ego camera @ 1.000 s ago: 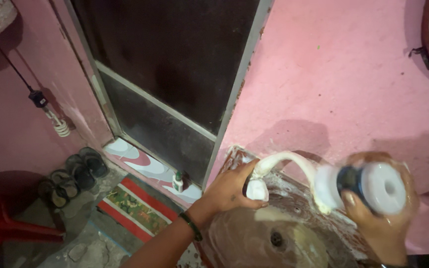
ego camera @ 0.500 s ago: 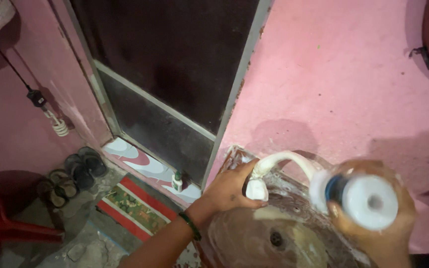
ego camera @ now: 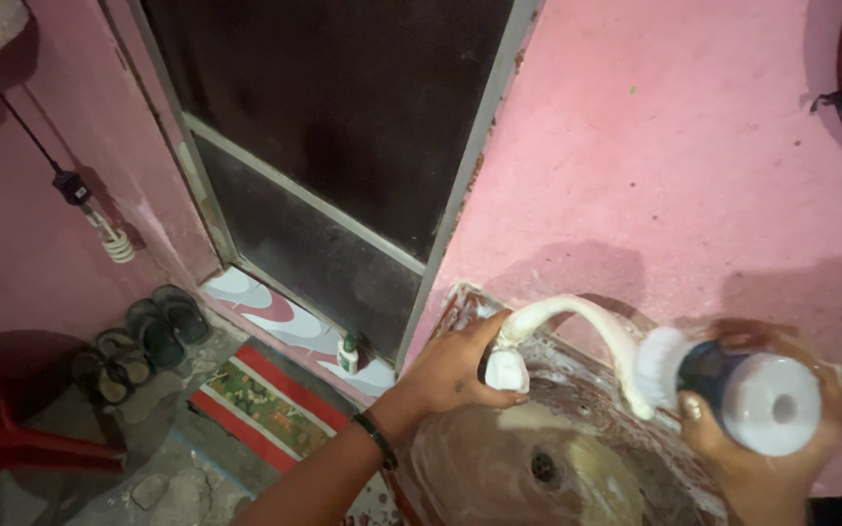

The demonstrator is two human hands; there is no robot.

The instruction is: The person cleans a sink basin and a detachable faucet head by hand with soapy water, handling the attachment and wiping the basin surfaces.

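The right hand, wrapped around a white-and-blue scrub brush, has shifted right along the curved white tap spout, bristles touching it over the basin. The left hand still clamps the tap's base.

Landmark: white tap over the basin | left hand grips the tap's base | right hand holds a brush, bristles seemingly touching the spout | sandals far left

Left forearm bare, no sleeve; dark thin band on wrist; small dark mark on left hand.
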